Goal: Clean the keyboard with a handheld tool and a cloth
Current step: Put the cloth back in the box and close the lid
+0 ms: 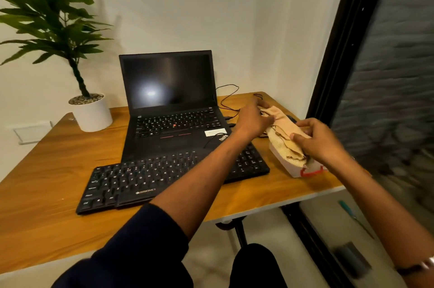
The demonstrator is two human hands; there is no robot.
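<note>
Item: beige cloth (285,138), bunched near the tabletop's (47,182) right edge over a white box (290,166); your left hand (252,118) and right hand (321,139) each pinch it. Item: black keyboard (145,182), along the front edge, before the open laptop (171,109).

Our two bare-handed arms, one sleeved and one wearing a band

On our left arm (187,184) we wear a dark navy long sleeve (131,247) pushed up past the forearm, its cuff bunched near the elbow; our right arm (366,196) is bare to the wrist-side edge of view, where a thin dark wristband with a pale metallic piece (420,267) sits.
</note>
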